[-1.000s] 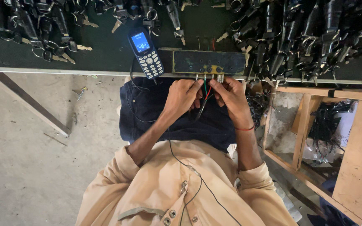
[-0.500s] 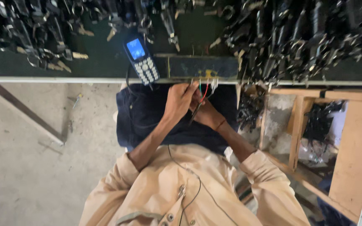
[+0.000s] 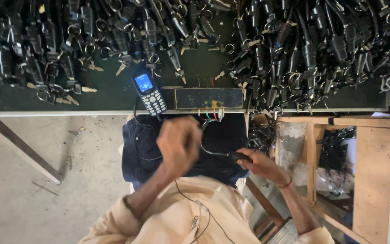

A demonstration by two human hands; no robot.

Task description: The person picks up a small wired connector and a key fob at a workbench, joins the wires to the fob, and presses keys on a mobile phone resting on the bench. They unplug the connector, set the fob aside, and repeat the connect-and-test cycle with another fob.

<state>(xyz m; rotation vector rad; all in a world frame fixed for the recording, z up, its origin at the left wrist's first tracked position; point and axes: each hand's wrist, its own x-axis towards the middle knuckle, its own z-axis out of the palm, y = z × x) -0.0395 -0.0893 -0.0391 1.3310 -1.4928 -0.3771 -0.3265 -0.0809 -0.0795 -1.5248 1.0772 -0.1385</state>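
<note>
The left hand point(image 3: 179, 143) hangs over the lap as a loose, blurred fist, and whether anything sits inside it cannot be told. The right hand point(image 3: 259, 163) is closed around the dark end of a cable point(image 3: 213, 151), which curves up from the lap to the coloured wires point(image 3: 213, 116) hanging off the table edge point(image 3: 68, 113). Those wires come from a flat dark box point(image 3: 208, 98) set right at the near edge, probably so its leads drop within easy reach of someone seated below. A small phone point(image 3: 148, 92) with a lit blue screen lies just left of the box, tilted, its thin cord trailing down over the edge toward the shirt. Heaps of black switch units with keys point(image 3: 294, 49) are pushed to the back and sides of the green top, and a wooden crate point(image 3: 339, 167) stands at the right, beside the knee, holding more dark parts.
</note>
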